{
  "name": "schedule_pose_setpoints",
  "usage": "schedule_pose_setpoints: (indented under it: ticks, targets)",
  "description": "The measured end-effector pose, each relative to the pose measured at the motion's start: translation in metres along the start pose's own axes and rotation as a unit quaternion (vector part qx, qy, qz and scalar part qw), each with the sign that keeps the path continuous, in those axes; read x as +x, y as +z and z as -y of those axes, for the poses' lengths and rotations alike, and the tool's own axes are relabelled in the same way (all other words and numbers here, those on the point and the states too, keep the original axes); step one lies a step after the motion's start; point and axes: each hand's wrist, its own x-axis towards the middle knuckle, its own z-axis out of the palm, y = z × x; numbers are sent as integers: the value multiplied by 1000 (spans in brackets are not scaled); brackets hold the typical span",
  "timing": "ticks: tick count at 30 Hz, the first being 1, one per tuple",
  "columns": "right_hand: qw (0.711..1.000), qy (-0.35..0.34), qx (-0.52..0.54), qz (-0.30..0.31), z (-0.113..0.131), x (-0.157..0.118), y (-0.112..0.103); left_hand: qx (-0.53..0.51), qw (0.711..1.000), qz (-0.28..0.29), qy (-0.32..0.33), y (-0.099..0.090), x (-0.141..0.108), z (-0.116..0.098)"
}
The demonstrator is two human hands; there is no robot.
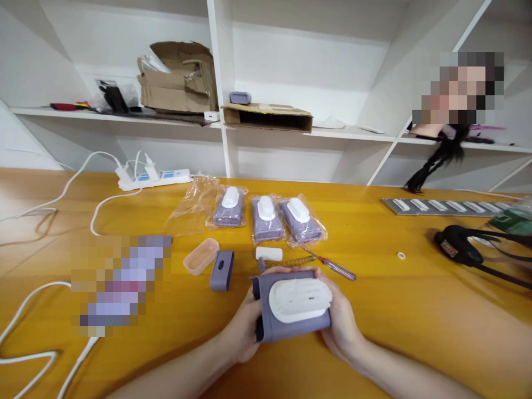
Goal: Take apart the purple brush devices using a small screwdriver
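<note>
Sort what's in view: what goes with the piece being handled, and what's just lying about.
Likely part of the job:
- held purple casing
- purple cap
- spring
- white block
- screwdriver
- peach tray
- three similar bagged units

Apparently just lying about:
- power strip
- cardboard boxes
- black strapped item

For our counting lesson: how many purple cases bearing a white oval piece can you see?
4. A held case between the left hand and right hand; the left bagged case, middle bagged case and right bagged case, in a row farther back on the table.
</note>
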Motion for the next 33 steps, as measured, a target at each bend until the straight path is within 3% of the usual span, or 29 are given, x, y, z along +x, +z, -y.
schedule_pose_setpoints:
  ticks: [10,14,28,33]
  targets:
    - [992,100,14,76,12,6,-3,-11,1000,-22,-6,-4,8,-11]
    - [988,134,13,79,18,8,-2,-2,999,-48,-14,-7,11,-14]
    - [981,138,-38,128,28,17,-12,-77,989,-107,-59,-16,12,-14]
    - [974,97,-93,184,36,29,-21,-123,988,-69,-63,-18,12,-15]
